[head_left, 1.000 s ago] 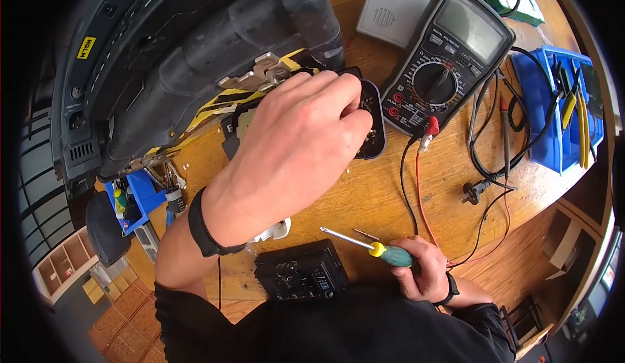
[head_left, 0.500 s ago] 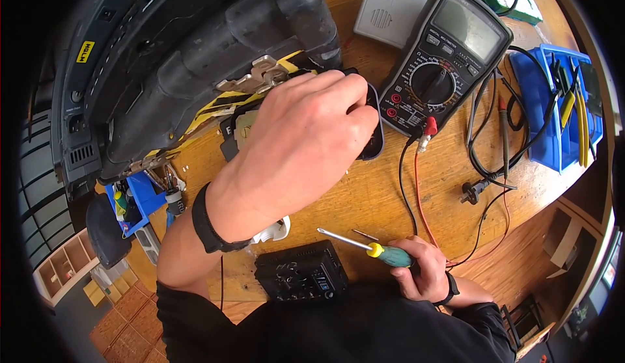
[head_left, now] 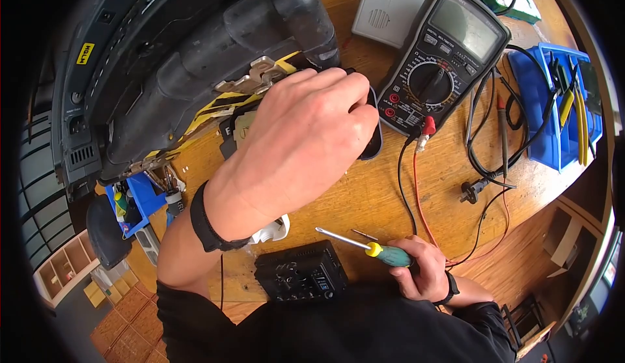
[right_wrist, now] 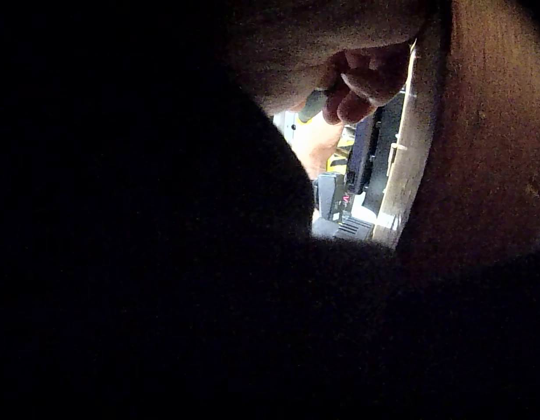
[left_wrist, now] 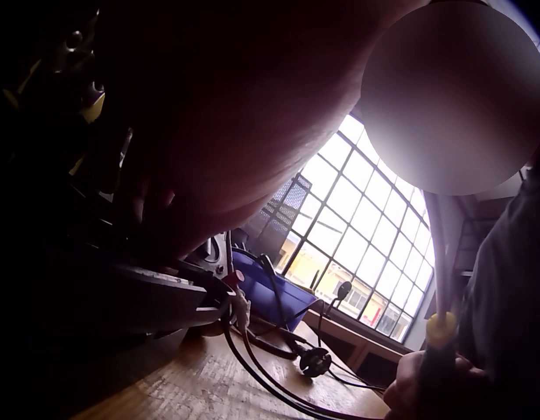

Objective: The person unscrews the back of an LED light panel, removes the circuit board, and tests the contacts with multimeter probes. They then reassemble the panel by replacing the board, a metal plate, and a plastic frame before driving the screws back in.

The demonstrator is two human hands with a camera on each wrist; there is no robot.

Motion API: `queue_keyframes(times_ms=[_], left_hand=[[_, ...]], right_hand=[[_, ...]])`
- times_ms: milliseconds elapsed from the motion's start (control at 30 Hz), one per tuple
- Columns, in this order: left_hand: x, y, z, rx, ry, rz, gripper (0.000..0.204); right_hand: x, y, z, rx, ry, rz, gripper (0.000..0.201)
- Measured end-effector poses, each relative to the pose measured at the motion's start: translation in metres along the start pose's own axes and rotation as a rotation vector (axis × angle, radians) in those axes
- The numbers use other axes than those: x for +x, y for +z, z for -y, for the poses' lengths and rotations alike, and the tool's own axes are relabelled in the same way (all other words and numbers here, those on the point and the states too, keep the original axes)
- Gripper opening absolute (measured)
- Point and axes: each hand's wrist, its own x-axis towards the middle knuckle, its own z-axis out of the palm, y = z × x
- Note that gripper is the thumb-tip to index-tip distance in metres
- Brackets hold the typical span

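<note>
My left hand point(head_left: 306, 125) is over a dark, shallow tray point(head_left: 372, 153), its fingers bent down into it. The palm and back of the hand cover most of the tray, and the fingertips are hidden, so I cannot tell whether they pinch anything. In the left wrist view the tray's rim point(left_wrist: 156, 280) shows below the shadowed fingers. Low on the right, my right hand point(head_left: 423, 268) grips a screwdriver point(head_left: 392, 255) by its green and yellow handle, its metal shaft pointing up and left. A black box with knobs and a small display point(head_left: 301, 273) stands before my body.
Beyond the tray stands a digital multimeter point(head_left: 449, 51) with red and black leads. A big black case point(head_left: 247, 44) fills the upper left. On the right lie a plug point(head_left: 473, 190) with its cable and a blue bin point(head_left: 543, 119) of pliers. A thin bit point(head_left: 364, 234) lies near the screwdriver.
My left hand has shifted slightly right over the tray, covering more of it. The right hand and screwdriver have stayed nearly still.
</note>
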Motion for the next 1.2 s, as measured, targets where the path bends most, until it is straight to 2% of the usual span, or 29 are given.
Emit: queue_keyframes(times_ms=[167,467,633,667,733,767,833,867,933,967,1000,1067,1100,1167,1200], left_hand=[[-0.001,-0.003,0.001,0.089,0.003,0.020,0.011],[0.002,0.005,-0.001,0.044,0.020,-0.014,0.007],[0.000,0.011,0.004,0.119,0.053,-0.021,0.018],[-0.002,0.008,0.001,0.155,0.042,-0.055,0.011],[0.001,-0.009,-0.002,0.142,0.131,-0.040,0.013],[-0.001,-0.017,-0.006,0.141,0.115,-0.032,0.013],[-0.006,-0.036,-0.018,-0.115,0.158,-0.279,0.014],[-0.018,-0.040,-0.025,-0.106,0.157,-0.282,0.014],[-0.051,-0.050,-0.037,-0.130,-0.194,-0.127,0.009],[-0.060,-0.063,-0.041,-0.211,-0.236,-0.054,0.018],[-0.074,-0.070,-0.042,-0.202,-0.227,-0.063,0.018],[-0.107,-0.065,-0.048,-0.419,-0.278,-0.136,0.016],[-0.119,-0.062,-0.056,-0.416,-0.269,-0.143,0.016],[-0.140,-0.056,-0.073,-0.527,-0.500,-0.228,0.016],[-0.154,-0.052,-0.078,-0.521,-0.489,-0.239,0.016]], right_hand=[[-0.001,-0.001,0.000,-0.004,0.002,0.008,0.041],[0.000,-0.002,0.001,0.004,0.019,0.022,0.041],[-0.002,-0.005,0.002,-0.081,0.010,0.038,0.041],[-0.002,-0.007,0.003,-0.092,0.017,0.051,0.041],[-0.009,-0.005,0.002,-0.027,0.102,0.033,0.041],[-0.011,-0.004,0.001,-0.024,0.111,0.010,0.041],[-0.014,-0.001,-0.001,-0.002,0.131,-0.033,0.039],[-0.018,-0.001,-0.001,-0.011,0.141,-0.044,0.038],[-0.017,0.002,0.000,-0.006,0.132,-0.050,0.038],[-0.015,0.002,0.001,-0.004,0.129,-0.057,0.037],[-0.015,0.003,0.001,-0.009,0.116,-0.061,0.037],[-0.016,0.005,0.000,-0.040,0.114,-0.082,0.035],[-0.017,0.006,-0.001,-0.051,0.115,-0.094,0.033],[-0.016,0.008,0.002,-0.085,0.084,-0.111,0.032],[-0.015,0.008,0.004,-0.113,0.065,-0.123,0.031]])
